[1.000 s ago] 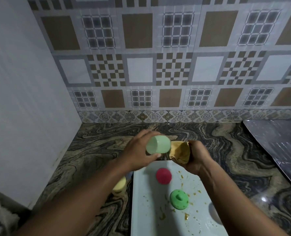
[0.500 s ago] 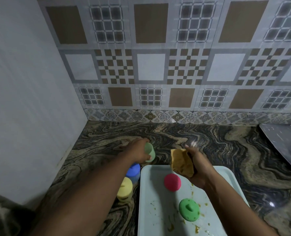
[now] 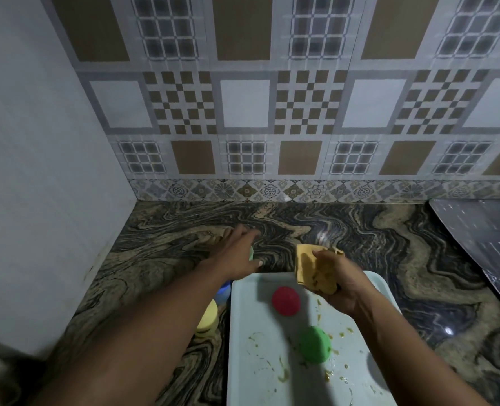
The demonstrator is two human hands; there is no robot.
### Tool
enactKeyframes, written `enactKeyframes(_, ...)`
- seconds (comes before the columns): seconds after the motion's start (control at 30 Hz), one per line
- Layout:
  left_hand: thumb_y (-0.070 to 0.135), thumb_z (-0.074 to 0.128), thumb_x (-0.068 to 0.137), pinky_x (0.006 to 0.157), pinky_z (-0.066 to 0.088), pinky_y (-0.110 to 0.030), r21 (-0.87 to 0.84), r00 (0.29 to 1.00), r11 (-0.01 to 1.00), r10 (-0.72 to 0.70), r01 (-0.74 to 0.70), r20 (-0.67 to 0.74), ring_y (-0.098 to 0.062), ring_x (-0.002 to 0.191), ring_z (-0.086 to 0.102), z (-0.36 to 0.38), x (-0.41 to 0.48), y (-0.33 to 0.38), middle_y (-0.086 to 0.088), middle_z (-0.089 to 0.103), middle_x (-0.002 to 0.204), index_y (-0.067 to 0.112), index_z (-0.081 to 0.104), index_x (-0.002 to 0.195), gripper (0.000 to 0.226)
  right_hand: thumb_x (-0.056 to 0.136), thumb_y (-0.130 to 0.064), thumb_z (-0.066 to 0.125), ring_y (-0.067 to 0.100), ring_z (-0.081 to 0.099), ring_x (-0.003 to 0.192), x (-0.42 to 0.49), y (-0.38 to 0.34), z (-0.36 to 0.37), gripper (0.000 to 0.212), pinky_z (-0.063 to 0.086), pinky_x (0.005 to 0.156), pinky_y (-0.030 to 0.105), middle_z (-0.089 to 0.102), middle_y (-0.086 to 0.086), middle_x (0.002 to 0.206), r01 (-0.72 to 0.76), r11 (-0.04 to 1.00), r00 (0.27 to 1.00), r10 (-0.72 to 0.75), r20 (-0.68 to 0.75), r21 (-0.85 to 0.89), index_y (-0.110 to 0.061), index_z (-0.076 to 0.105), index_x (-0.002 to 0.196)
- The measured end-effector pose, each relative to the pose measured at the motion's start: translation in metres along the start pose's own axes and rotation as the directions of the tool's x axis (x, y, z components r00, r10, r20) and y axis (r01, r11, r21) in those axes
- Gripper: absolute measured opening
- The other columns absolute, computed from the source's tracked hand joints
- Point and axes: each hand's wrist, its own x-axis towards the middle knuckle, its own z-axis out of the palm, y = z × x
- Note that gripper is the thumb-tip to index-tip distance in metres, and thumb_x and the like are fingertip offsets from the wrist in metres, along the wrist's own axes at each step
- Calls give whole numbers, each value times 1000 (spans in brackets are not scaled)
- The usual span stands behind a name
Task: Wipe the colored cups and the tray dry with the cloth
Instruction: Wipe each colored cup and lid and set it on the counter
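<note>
We note: left hand (image 3: pixel 237 249) covers the pale green cup (image 3: pixel 251 254) on the tabletop (image 3: pixel 360 230); grip not discernible. Right hand (image 3: pixel 341 285) clutches the yellow cloth (image 3: pixel 308 266) over the tray (image 3: pixel 242 347), which carries the red cup (image 3: pixel 286 300) and green cup (image 3: pixel 314 344).

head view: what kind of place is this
Most likely a home kitchen: a swirled stone countertop meets a patterned tile backsplash, and a pale tray holds a red cup and a green cup, with a yellow cloth held over it.
</note>
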Motion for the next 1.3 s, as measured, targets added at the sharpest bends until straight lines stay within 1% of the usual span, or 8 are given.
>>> enactKeyframes(0.13,45,71,84,95,48,-40,-114,977,971,213,-209,23,-23,116,51,3,-23,38,2,54,115,30,59,118,39,85,4,49,23,51,38,-10,1,-22,15,47,64,36,58,14,49,78,992,986,-91,-138,-100,1,62,77)
enactKeyframes(0.3,45,75,79,81,52,-34,-52,906,927,374,-371,196,-21,97,61,36,-60,91,4,68,105,28,67,107,33,78,9,51,24,54,49,-25,16,-46,37,46,57,28,59,14,70,118,990,968,-132,-214,-78,-2,70,107)
enactKeyframes(0.57,29,65,80,69,48,-37,106,869,870,459,-482,185,-33,90,65,77,-81,116,-7,72,97,21,69,95,17,67,16,44,23,38,54,-39,34,-78,39,26,59,32,49,11,55,64,984,962,-106,-252,-167,-9,65,45)
enactKeyframes(0.7,35,61,87,71,50,-37,73,906,906,409,-418,114,-33,90,65,74,-71,112,-8,70,96,16,67,92,20,76,-1,55,27,54,60,-40,35,-75,19,45,60,40,60,18,67,103,940,966,-172,-192,-324,-4,73,72)
enactKeyframes(0.83,39,63,88,82,53,-38,-90,938,936,329,-339,-109,-29,97,64,42,-47,99,-4,70,101,21,69,102,25,84,-21,62,14,62,74,-33,29,-62,16,50,72,31,70,-11,74,373,575,847,-532,14,-728,-18,75,92)
enactKeyframes(1.0,28,64,92,78,50,-37,-93,854,903,357,-419,-379,-26,91,58,6,-31,88,-5,64,93,11,68,98,18,79,-5,50,23,62,114,-27,43,-35,55,44,94,25,67,4,129,583,37,555,-748,364,-811,-13,65,131)
enactKeyframes(1.2,28,59,92,68,51,-39,-7,807,924,329,-382,-491,-28,88,58,13,-33,64,-5,62,90,11,67,96,19,77,-7,52,27,53,108,-25,54,-24,50,50,90,34,62,5,128,597,-294,420,-679,603,-747,-12,67,124)
enactKeyframes(1.3,32,59,90,66,50,-37,-27,797,947,254,-321,-549,-28,84,59,13,-31,58,-4,62,86,12,66,90,21,73,1,59,17,54,105,-25,61,-30,53,47,87,26,63,-7,119,672,-240,471,-592,654,-701,-22,69,119)
